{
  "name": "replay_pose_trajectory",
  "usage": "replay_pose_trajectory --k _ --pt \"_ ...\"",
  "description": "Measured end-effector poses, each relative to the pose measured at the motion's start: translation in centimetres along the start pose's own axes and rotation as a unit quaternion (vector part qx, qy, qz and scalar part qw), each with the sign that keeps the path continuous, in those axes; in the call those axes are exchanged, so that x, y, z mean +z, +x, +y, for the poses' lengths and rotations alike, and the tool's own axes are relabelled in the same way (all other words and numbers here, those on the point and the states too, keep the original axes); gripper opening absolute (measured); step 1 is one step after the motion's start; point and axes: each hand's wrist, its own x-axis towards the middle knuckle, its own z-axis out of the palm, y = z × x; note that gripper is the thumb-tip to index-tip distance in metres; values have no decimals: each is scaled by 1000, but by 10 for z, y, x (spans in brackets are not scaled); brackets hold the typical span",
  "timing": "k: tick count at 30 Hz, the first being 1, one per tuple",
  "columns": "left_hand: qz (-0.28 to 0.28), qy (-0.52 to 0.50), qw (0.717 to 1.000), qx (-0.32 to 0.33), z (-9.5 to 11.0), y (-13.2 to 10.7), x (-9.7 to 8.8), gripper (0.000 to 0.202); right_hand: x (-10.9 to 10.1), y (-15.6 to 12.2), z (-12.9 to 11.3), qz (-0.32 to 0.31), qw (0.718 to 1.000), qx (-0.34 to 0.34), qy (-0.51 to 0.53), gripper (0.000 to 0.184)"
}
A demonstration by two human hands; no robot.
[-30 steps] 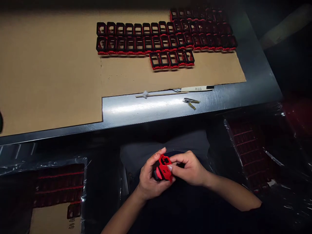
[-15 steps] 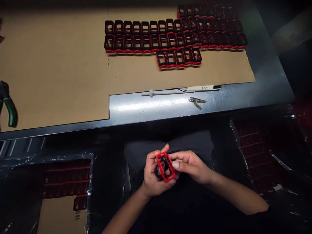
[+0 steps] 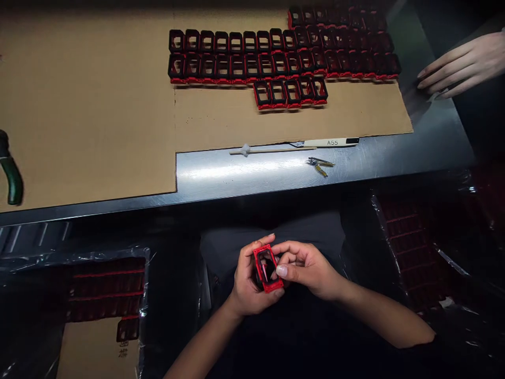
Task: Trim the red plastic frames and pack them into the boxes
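A red and black rectangular plastic frame (image 3: 271, 287) is held over my lap, its red rim facing up and its middle open. My left hand (image 3: 252, 289) cradles it from the left and below, fingers along the far side and thumb near its lower corner. My right hand (image 3: 302, 268) grips the frame's right edge, with the thumb on the rim and some fingers partly hidden behind or inside it. Several rows of similar frames (image 3: 236, 66) stand on the cardboard sheet (image 3: 98, 105) beyond my hands.
On the metal table (image 3: 205, 176) lie a cotton-tipped stick (image 3: 272, 150), a craft knife marked A55 (image 3: 331, 142) and small yellow-handled nippers (image 3: 320, 166). Green-handled pliers (image 3: 13, 181) rest at left. Plastic-lined boxes of frames (image 3: 104, 284) flank me. Another person's hand (image 3: 469, 63) is at upper right.
The frame has turned slightly in my hands, showing its opening more squarely. Another person's hand has come into view at the table's right edge. The pliers sit further left in view.
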Motion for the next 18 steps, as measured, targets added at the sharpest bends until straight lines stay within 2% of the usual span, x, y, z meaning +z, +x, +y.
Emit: replay_pose_trajectory --k 9,13,18 --pt "5 1 1000 3 -10 -2 -2 85 0 3 1 13 1000 -24 4 47" --pt "20 21 1000 -7 -6 0 -3 83 -3 6 4 -5 1000 -9 24 48" --pt "11 55 997 -47 3 3 -4 80 -6 8 8 -20 998 25 45 43"
